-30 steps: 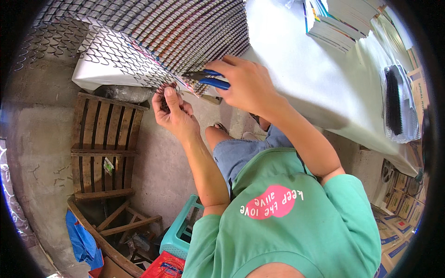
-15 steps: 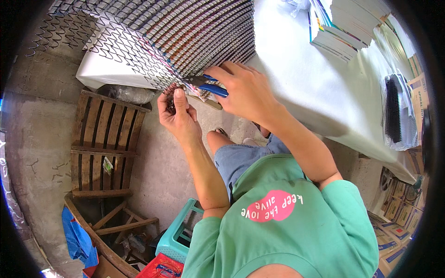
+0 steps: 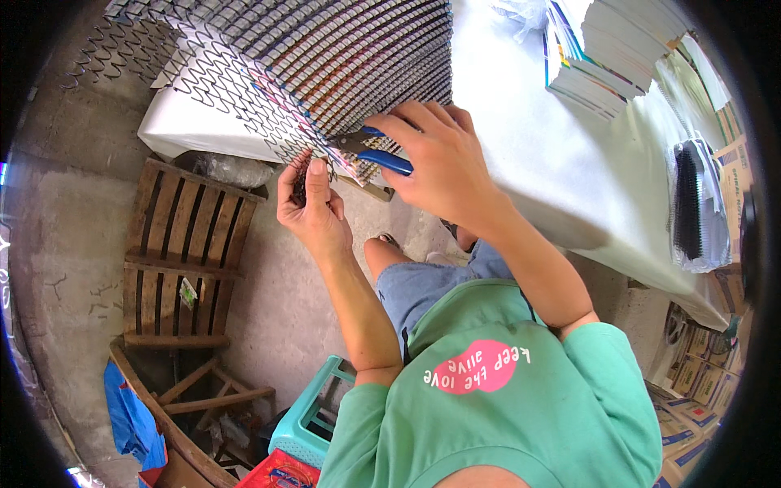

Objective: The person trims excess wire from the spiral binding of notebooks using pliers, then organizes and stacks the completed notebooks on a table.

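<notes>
A stack of spiral-bound books (image 3: 342, 77) lies at the table's near left corner, rows of black coils along its spines. Loose coil ends (image 3: 220, 89) stick out past the stack's left side. My right hand (image 3: 443, 154) is closed round the blue handles of cutting pliers (image 3: 386, 160). Their dark jaws are at the coil ends by the stack's near corner; whether a wire is between them I cannot tell. Just left of the jaws, my left hand (image 3: 313, 199) is closed, thumb up, on a bunch of dark coil pieces (image 3: 303, 180).
A white-covered table (image 3: 521, 154) runs off to the right, bearing a pile of books (image 3: 606, 61) and bagged black coils (image 3: 690, 199). A slatted wooden chair (image 3: 183, 252) stands at left, with a teal stool (image 3: 305, 415) nearer me. Cartons (image 3: 704, 382) are stacked at lower right.
The pliers have shifted slightly right, and their handles look a little wider apart. My left hand keeps its hold on the coil pieces. The whole view has moved slightly.
</notes>
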Demonstrator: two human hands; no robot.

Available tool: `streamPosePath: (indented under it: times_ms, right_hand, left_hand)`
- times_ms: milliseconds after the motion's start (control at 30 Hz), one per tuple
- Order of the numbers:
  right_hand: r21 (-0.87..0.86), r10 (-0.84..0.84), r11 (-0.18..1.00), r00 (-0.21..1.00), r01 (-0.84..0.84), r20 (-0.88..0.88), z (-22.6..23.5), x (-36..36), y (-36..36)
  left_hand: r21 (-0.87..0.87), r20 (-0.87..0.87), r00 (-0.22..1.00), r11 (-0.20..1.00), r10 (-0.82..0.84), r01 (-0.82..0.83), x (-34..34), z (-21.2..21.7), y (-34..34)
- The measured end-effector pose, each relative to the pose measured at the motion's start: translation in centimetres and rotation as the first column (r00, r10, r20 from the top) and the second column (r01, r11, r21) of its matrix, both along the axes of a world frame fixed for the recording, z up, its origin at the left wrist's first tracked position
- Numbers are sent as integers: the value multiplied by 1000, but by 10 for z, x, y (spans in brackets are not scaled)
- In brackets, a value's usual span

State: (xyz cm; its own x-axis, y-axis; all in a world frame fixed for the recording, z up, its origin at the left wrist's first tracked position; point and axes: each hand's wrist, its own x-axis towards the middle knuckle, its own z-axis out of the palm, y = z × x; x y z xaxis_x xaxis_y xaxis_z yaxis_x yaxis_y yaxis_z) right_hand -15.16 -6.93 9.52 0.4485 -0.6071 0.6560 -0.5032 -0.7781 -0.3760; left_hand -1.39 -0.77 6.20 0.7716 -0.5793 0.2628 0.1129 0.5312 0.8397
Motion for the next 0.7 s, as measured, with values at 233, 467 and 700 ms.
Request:
streamPosePath:
  times_ms: [233, 467, 700]
  right_hand:
    - [145, 91, 985, 996, -93, 17, -6, 5, -4]
    - [145, 77, 986, 996, -82, 44, 4, -11, 0]
    - [-26, 16, 1000, 999, -16, 28, 6, -1, 0]
  left_hand:
    - [-41, 4, 999, 999, 36, -36, -4, 1, -5]
    - [-60, -16, 995, 994, 95, -96, -1, 6, -5]
    - [44, 6, 1000, 999, -4, 4, -3, 16, 0]
